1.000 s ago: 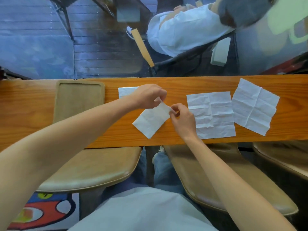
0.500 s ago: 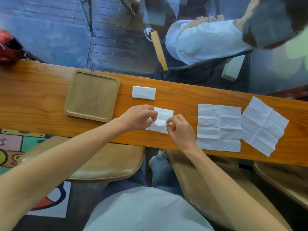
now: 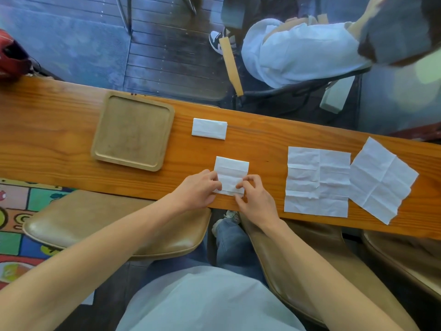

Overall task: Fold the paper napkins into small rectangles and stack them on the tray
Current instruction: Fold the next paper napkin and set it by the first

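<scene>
Plainly, nothing here carries readable writing: the napkins are blank white and the tray (image 3: 132, 130) is bare wood. The half-folded napkin (image 3: 231, 172) lies near the table's (image 3: 52, 149) near edge, its long axis running away from the person, creases crossing it sideways. The left hand (image 3: 199, 189) pinches its near-left corner and the right hand (image 3: 256, 199) pinches its near-right corner, fingertips closed on the paper. A finished fold (image 3: 209, 129) rests farther back, long axis running left to right, just right of the tray and not touching it. Two open napkins lie to the right: a flat one (image 3: 317, 181) square to the table edge, and a turned one (image 3: 383, 179) set diagonally, their edges meeting. Bare wood lies between the half-folded napkin and the tray.
</scene>
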